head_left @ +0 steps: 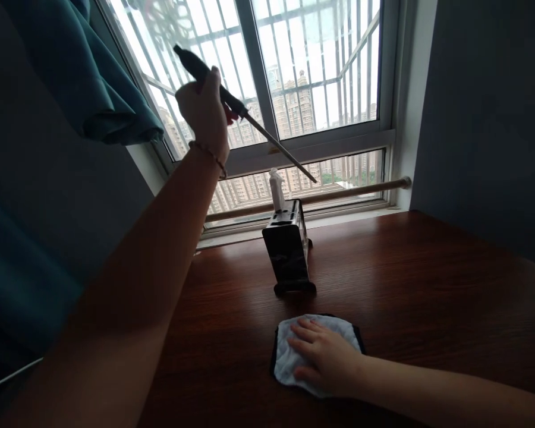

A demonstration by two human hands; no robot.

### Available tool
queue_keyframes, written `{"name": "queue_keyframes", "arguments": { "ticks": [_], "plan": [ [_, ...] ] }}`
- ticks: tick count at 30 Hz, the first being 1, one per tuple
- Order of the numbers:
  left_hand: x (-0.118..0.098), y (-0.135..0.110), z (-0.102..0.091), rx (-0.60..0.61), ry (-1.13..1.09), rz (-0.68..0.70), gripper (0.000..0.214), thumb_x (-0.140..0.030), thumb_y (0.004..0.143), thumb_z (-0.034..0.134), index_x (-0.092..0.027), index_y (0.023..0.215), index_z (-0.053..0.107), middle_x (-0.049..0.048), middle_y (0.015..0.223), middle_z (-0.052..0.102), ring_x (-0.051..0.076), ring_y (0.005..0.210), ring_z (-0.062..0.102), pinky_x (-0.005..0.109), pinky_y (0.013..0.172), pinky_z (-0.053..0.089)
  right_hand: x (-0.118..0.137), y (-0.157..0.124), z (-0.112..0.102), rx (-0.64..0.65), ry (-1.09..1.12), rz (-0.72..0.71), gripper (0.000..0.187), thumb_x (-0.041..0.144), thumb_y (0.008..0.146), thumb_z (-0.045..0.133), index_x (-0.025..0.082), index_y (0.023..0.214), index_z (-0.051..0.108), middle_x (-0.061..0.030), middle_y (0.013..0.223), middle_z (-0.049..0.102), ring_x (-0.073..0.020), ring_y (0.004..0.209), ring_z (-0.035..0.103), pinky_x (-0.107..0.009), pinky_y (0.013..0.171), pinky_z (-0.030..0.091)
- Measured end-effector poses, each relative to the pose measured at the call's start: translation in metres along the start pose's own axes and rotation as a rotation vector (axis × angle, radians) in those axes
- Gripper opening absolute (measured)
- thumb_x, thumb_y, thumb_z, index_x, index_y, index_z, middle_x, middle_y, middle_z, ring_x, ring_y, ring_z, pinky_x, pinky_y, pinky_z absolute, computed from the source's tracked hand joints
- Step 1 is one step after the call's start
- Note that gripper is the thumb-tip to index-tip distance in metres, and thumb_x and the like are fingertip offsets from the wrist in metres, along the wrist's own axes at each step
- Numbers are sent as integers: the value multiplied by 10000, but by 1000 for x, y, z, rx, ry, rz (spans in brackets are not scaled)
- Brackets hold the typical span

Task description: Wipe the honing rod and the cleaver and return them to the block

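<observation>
Raised in front of the window, my left hand (205, 113) is closed round the dark handle of a sharpening steel (282, 147). Its long thin metal rod slants down to the right, and the tip is in the air above a black knife holder (287, 255). A whitish upright piece (276, 189), perhaps a handle, sticks up from the slotted top of the holder. My right hand (332, 359) lies flat, fingers apart, on a pale blue cloth (289, 351) with a dark edge, which rests on the table in front of the holder.
The reddish-brown wooden table (428, 285) reaches to the window sill. A horizontal rail (356, 192) crosses the low part of the barred window (321, 77). A teal curtain (93, 89) hangs at the upper left, and a white cable (11, 375) shows at the lower left.
</observation>
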State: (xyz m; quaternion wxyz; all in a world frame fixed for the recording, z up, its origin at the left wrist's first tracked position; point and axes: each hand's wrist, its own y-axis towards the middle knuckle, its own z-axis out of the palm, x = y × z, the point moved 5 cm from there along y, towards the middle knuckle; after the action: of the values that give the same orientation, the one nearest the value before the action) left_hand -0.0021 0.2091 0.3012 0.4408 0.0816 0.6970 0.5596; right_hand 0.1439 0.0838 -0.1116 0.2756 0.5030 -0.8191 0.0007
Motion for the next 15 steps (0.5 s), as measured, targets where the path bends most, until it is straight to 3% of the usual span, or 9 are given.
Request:
{"name": "queue_keyframes", "arguments": {
  "ticks": [4, 6, 8, 11, 13, 15],
  "plan": [
    [21, -84, -51, 58, -295, -154, 289, -422, 724, 595, -141, 758, 536, 4, 681, 581, 100, 601, 580, 241, 556, 518, 2, 2, 1, -52, 1, -33, 337, 274, 845, 456, 117, 1113, 586, -125, 1235, 517, -256, 1190, 418, -355, 1015, 323],
    [35, -127, -85, -42, -354, -264, 305, -435, 695, 622, -141, 733, 548, -28, 599, 547, 88, 512, 547, 229, 476, 513, 3, 4, -2, -119, 78, -20, 292, 263, 867, 420, 128, 1028, 623, -113, 1145, 582, -234, 1114, 491, -331, 973, 357],
    [50, -165, -112, -54, -409, -406, 227, -366, 679, 658, -164, 720, 566, -34, 619, 581, 83, 496, 551, 206, 445, 502, -1, 6, -8, -196, 244, 77, 324, 326, 889, 390, 138, 848, 651, -72, 901, 652, -204, 887, 590, -293, 818, 436],
    [72, -202, -140, -82, -498, -615, 148, -282, 660, 682, -178, 696, 584, -41, 587, 613, 98, 488, 579, 214, 460, 509, -11, 9, -13, -309, 711, 334, 455, 518, 831, 435, 131, 643, 584, -4, 561, 526, -124, 522, 494, -230, 511, 386],
    [80, -212, -151, -140, -532, -668, 125, -268, 672, 666, -177, 662, 580, -52, 540, 617, 98, 445, 573, 212, 445, 502, -12, 9, -13, -376, 1126, 501, 480, 604, 752, 491, 136, 683, 572, -3, 560, 512, -115, 494, 464, -222, 467, 361],
    [80, -215, -155, -189, -569, -659, 135, -287, 706, 633, -184, 642, 573, -63, 519, 619, 94, 433, 574, 209, 458, 506, -2, 10, -16, -345, 1517, 576, 489, 626, 727, 495, 148, 765, 584, -33, 645, 567, -134, 543, 513, -242, 518, 413]
  ]
}}
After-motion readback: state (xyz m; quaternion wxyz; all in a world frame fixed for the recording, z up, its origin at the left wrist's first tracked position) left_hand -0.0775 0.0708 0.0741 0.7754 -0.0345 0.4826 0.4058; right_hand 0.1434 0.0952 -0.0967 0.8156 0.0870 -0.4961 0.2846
